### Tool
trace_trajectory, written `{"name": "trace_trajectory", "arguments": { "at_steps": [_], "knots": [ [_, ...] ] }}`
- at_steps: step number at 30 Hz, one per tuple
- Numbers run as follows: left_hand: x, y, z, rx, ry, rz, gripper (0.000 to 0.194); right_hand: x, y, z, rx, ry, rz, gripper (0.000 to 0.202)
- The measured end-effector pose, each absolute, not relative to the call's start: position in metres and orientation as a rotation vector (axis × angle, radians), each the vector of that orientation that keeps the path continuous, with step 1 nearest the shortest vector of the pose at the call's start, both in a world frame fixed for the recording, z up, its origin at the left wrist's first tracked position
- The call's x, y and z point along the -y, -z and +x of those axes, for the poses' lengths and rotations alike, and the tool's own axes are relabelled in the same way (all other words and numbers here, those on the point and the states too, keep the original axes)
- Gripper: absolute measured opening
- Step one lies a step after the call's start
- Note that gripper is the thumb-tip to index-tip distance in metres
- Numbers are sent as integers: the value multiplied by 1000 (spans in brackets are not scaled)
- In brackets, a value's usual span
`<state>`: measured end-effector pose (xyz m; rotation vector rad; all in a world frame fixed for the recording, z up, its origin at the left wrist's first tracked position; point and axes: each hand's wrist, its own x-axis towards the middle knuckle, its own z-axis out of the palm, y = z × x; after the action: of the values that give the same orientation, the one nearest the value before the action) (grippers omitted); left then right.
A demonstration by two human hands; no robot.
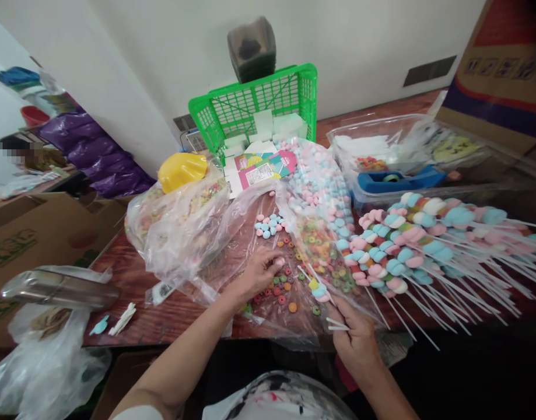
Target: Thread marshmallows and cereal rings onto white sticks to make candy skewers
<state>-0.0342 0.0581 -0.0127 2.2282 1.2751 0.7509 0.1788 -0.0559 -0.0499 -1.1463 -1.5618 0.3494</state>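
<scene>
My right hand (353,329) is closed round white sticks (337,324). One of them carries a short skewer of blue, white and yellow marshmallows (319,290), its bare tip pointing up and left. My left hand (261,271) reaches over loose gummy rings (281,289) in red, orange and green on a clear plastic sheet. Its fingers are pinched together, and whatever they may hold is too small to make out. Just beyond that hand lies a small pile of pink and blue marshmallows (270,226). A bag of gummy rings (322,245) rests between the piles and the finished skewers.
Many marshmallow skewers (399,245) are stacked at the right. Behind stand a green basket (252,108), a bag of marshmallows (320,181) and a blue tape dispenser (390,179). On the left are plastic bags (180,227), a yellow bowl (182,171) and a metal flask (58,289).
</scene>
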Motion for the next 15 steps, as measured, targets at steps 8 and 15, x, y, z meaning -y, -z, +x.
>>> {"name": "trace_trajectory", "arguments": {
  "at_steps": [8,15],
  "knots": [
    [-34,-2,-28,-1103,-1027,1411,23,59,48,179,1613,-322,-1119,25],
    [-17,-15,-13,-972,-1073,1012,30,61,39,178,1629,-304,-1060,30]
  ]
}}
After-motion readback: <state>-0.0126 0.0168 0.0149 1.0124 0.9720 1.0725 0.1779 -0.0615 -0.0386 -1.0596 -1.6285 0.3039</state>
